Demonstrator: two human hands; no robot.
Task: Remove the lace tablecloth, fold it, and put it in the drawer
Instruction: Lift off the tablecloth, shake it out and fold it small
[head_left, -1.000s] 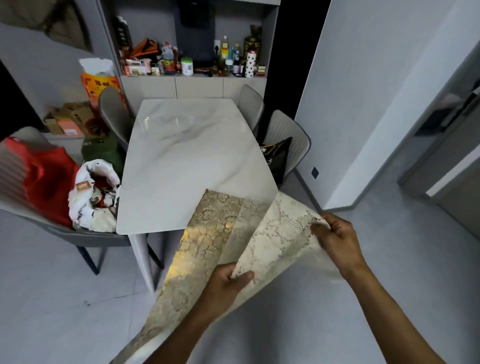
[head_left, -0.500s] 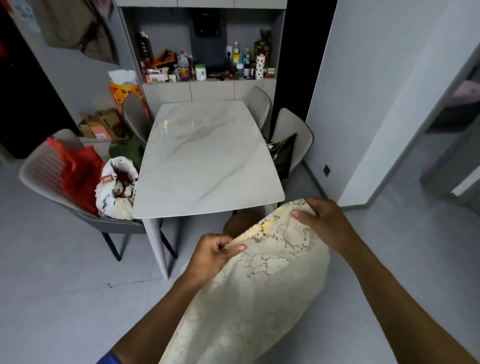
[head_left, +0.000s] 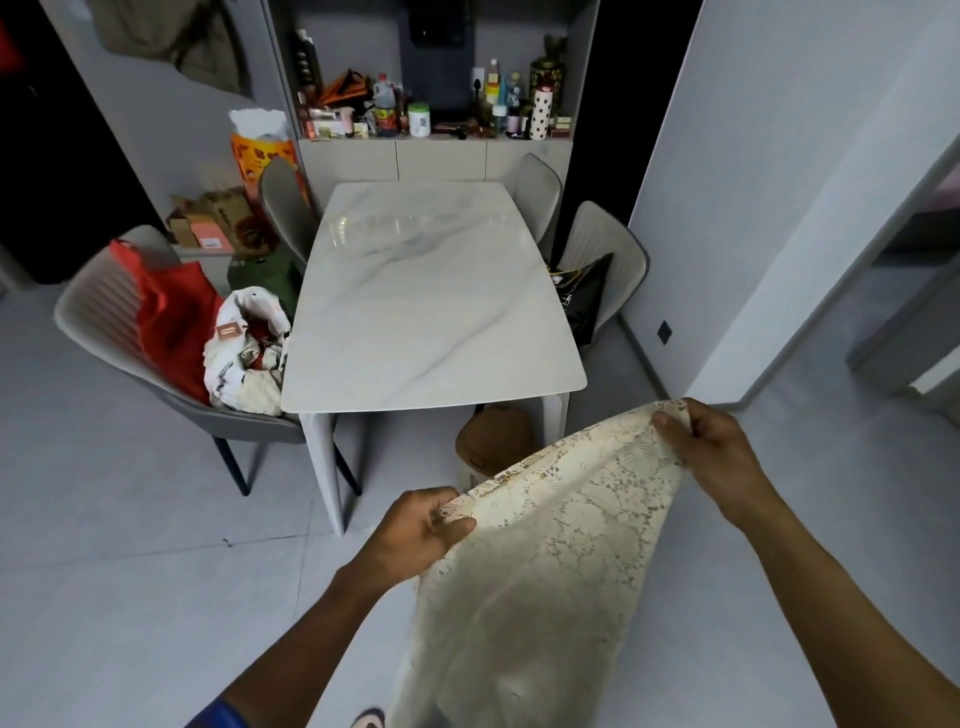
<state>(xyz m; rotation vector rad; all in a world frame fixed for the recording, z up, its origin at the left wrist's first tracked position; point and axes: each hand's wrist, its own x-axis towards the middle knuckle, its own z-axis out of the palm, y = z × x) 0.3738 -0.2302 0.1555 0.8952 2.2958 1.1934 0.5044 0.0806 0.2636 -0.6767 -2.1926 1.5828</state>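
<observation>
lace cloth (head_left: 561, 545) off the bare desk (head_left: 431, 312), hanging in front of it from a left-hand (head_left: 415, 530) grip pinching one corner and a right-hand (head_left: 711, 447) grip pinching the other; likely to sag to the floor and fold crooked if either pinch slips.

I see a white marble counter (head_left: 431, 306) on a pale grey tiled floor (head_left: 130, 545), grey chairs (head_left: 104, 322) around it, a cluttered shelf (head_left: 436, 136) in the cabinet behind, and light grey walls (head_left: 727, 182) at right.
</observation>
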